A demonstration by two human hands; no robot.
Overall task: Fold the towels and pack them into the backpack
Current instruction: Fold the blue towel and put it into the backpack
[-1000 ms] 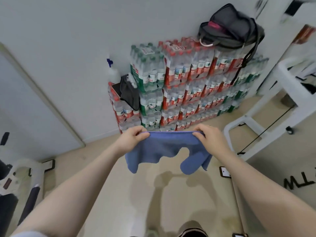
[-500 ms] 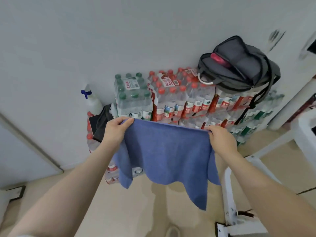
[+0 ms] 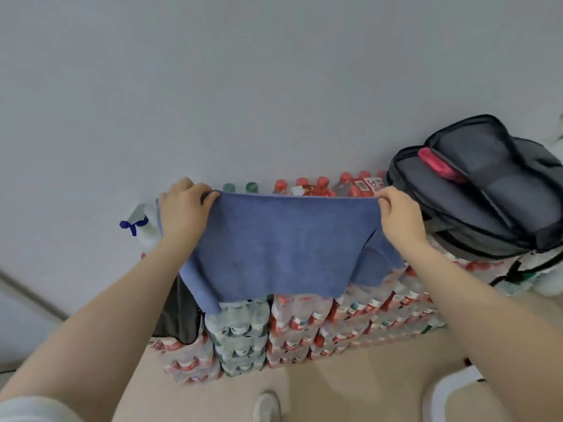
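Observation:
A blue towel (image 3: 280,245) hangs stretched between my two hands in front of the stacked bottle packs. My left hand (image 3: 182,208) grips its top left corner and my right hand (image 3: 399,214) pinches its top right corner. The towel's lower edge hangs loose, longer at the left. A grey and black backpack (image 3: 481,193) lies open on top of the bottle packs at the right, with a pink-red item (image 3: 438,162) showing in its opening.
Shrink-wrapped water bottle packs (image 3: 304,330) are stacked against the white wall. A spray bottle (image 3: 141,226) with a blue trigger stands at the left, beside a black bag (image 3: 179,315). A white frame (image 3: 451,388) is at the lower right, my shoe (image 3: 268,406) below.
Both hands have raised the towel and stretched it wider and flatter. The view has tilted up and moved closer to the bottle stack and backpack.

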